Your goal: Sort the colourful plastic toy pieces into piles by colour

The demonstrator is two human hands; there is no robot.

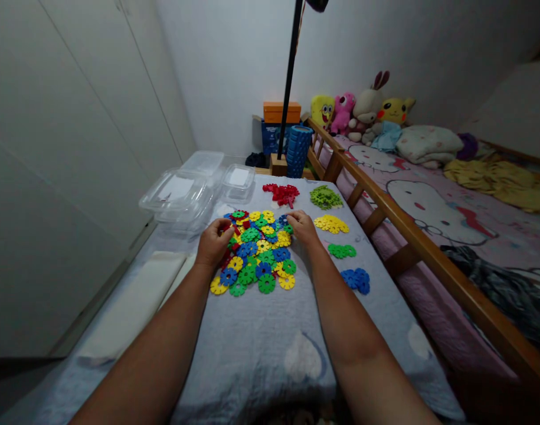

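Observation:
A mixed pile of notched plastic interlocking discs [265, 257] in blue, green and yellow, with red pieces among them, lies spread on the cloth-covered table. My left hand [213, 242] is at the pile's left edge, fingers curled by some red pieces [225, 260]; what it grips, if anything, is hidden. Across the pile my right hand [303, 228] is closed in a pinch at a blue interlocking disc [283, 219]. Sorted groups lie beyond and to the right: red pieces [282, 193], light green pieces [325, 198], yellow discs [331, 224], green discs [342, 251] and blue discs [356, 280].
Clear plastic boxes [179, 198] stand at the table's back left, a smaller one [238, 182] beside them. A folded cream cloth [134, 301] lies left of my left arm. Along the right runs a wooden bed rail [376, 198]. A black pole [290, 82] rises behind the table.

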